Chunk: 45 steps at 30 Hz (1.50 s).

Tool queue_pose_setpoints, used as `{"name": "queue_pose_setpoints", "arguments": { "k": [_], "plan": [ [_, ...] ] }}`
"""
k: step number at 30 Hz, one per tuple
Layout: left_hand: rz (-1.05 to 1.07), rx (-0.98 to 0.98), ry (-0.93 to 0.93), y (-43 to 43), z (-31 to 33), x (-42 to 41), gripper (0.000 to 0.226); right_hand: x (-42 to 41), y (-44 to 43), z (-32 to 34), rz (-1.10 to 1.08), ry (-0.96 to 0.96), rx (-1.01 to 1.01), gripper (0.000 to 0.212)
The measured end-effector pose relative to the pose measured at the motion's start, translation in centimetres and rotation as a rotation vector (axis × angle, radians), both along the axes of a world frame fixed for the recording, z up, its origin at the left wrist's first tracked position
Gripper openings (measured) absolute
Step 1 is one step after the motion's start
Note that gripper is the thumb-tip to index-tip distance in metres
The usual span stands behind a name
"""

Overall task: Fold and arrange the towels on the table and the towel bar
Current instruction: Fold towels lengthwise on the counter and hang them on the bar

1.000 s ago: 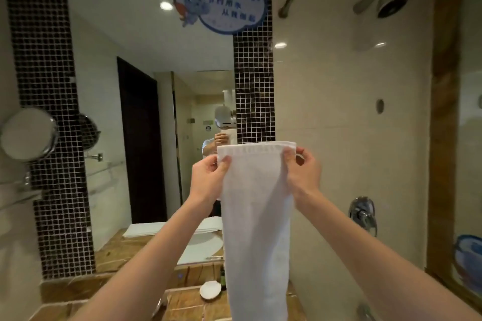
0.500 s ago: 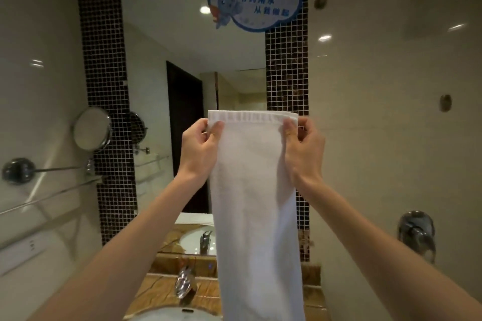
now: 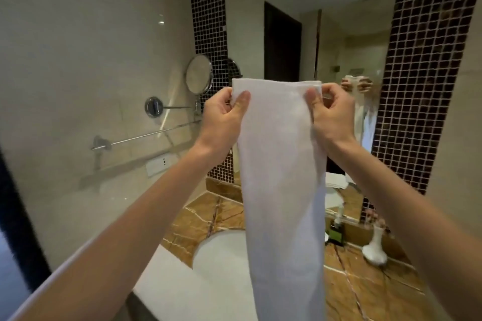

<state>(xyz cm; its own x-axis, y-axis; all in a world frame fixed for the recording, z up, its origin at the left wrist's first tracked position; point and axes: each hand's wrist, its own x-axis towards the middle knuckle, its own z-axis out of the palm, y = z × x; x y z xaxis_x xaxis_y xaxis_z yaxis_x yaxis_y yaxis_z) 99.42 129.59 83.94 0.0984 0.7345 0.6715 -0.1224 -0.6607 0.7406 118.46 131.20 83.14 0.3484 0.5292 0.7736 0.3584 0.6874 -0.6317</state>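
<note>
A long white towel, folded into a narrow strip, hangs straight down in front of me. My left hand pinches its top left corner and my right hand pinches its top right corner. A chrome towel bar runs along the beige wall at the left, bare, well apart from the towel. The towel's lower end runs out of the frame at the bottom. More white towels show stacked in the mirror behind the held towel.
A brown marble counter with a white basin lies below the towel. A round swivel mirror sticks out from the wall above the bar. A white vase stands at the counter's right. A large wall mirror faces me.
My view has swung to the left, bringing the towel bar and swivel mirror nearer the centre. Both hands keep the same hold on the towel's top corners.
</note>
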Motion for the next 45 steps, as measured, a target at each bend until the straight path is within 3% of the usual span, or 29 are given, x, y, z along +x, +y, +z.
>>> {"name": "queue_pose_setpoints", "arguments": {
  "k": [18,25,35,45],
  "plan": [
    [0.313,-0.045,-0.032,3.8,-4.4,-11.8,0.01,-14.4,12.0,-3.5,0.344,-0.144,-0.153,0.017],
    [0.53,-0.11,-0.043,5.0,-5.8,-14.4,0.017,-18.1,16.1,-5.2,0.504,-0.251,-0.22,0.022],
    [0.713,-0.183,-0.074,5.9,-8.6,-17.2,0.009,-23.0,20.2,-8.5,0.695,-0.26,-0.256,0.026],
    [0.803,-0.297,-0.08,9.2,-14.1,-25.9,0.011,-31.7,23.5,-13.6,0.771,-0.244,-0.375,0.02]
  ]
}}
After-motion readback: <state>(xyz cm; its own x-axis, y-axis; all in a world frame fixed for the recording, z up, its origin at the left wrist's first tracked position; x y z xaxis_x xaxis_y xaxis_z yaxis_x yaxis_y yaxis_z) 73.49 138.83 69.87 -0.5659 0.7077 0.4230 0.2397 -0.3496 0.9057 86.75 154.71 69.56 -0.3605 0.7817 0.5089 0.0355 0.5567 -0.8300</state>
